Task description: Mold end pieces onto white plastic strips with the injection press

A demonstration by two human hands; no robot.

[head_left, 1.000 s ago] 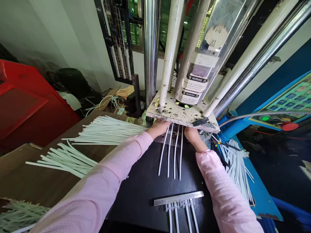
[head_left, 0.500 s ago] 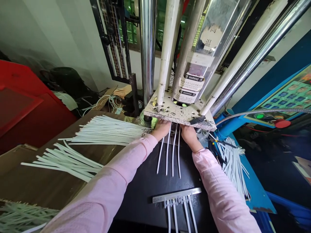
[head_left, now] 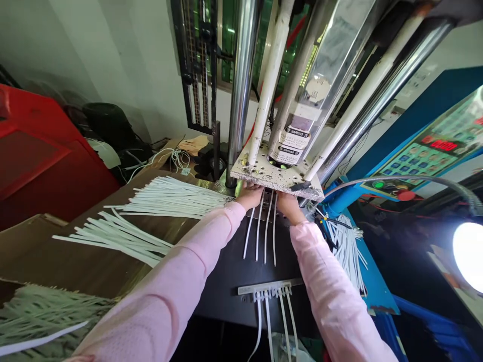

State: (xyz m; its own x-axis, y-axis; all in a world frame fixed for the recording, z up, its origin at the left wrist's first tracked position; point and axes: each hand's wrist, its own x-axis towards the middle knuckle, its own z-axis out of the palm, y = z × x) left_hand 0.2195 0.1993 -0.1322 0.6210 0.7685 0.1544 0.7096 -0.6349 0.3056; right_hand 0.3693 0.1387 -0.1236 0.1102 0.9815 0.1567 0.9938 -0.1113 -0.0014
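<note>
Both of my hands reach beneath the white, speckled plate [head_left: 277,180] of an upright press. My left hand [head_left: 249,196] is at the left, its fingers hidden under the plate's edge. On the other side, my right hand [head_left: 290,206] is also partly covered, and its fingers do not show. Several thin white cables [head_left: 258,234] run out from under the plate between the hands, their free ends lying on the black table [head_left: 222,296]. Nearer to me, a pale metal bar [head_left: 245,290] has several white cables [head_left: 284,322] with plastic ends hanging from it over the table's edge.
White cable bundles [head_left: 181,197] [head_left: 121,236] lie on the brown surface at left, with another pile [head_left: 41,314] nearer. More cables [head_left: 344,241] and black-handled pliers [head_left: 334,221] are at right. A control panel [head_left: 426,161] and a bright lamp [head_left: 470,256] stand farther right.
The view has shifted, bringing the bright lamp into sight at right and showing more of the hanging cables below. Both hands remain under the plate.
</note>
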